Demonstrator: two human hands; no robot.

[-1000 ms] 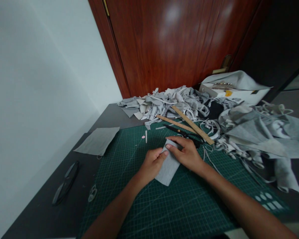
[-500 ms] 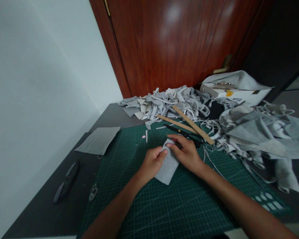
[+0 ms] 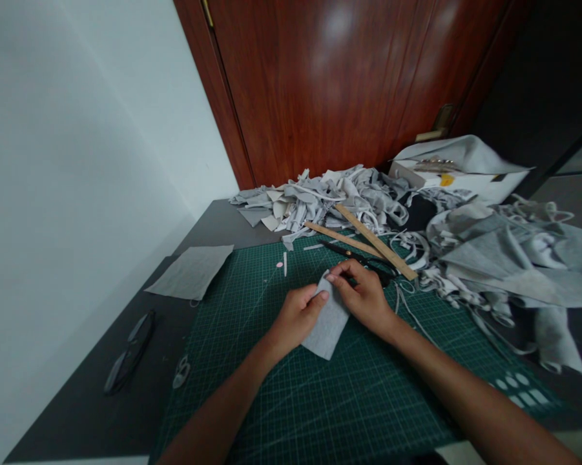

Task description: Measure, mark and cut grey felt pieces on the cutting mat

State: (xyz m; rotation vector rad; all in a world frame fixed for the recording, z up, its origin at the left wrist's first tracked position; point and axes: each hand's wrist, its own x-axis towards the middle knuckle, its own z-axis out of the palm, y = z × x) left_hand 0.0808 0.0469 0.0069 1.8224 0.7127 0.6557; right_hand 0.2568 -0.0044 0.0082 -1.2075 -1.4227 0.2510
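Observation:
A small rectangular piece of grey fabric is held between both hands above the green cutting mat. My left hand is closed on its left side, thumb lying on top near the upper part. My right hand pinches the fabric's top right edge between thumb and fingers, where the edge looks slightly curled. Just beyond the right hand lie black scissors, their handles partly hidden behind it. Two wooden rulers rest across one another by the scissors.
Grey fabric scraps are heaped along the back by the door. More cloth piles up on the right, in front of a white box. At left are a flat fabric piece and eyeglasses.
My right hand's fingers have drawn in to a tighter pinch at the fabric's top edge, which now curls up slightly. My left hand stays almost in place.

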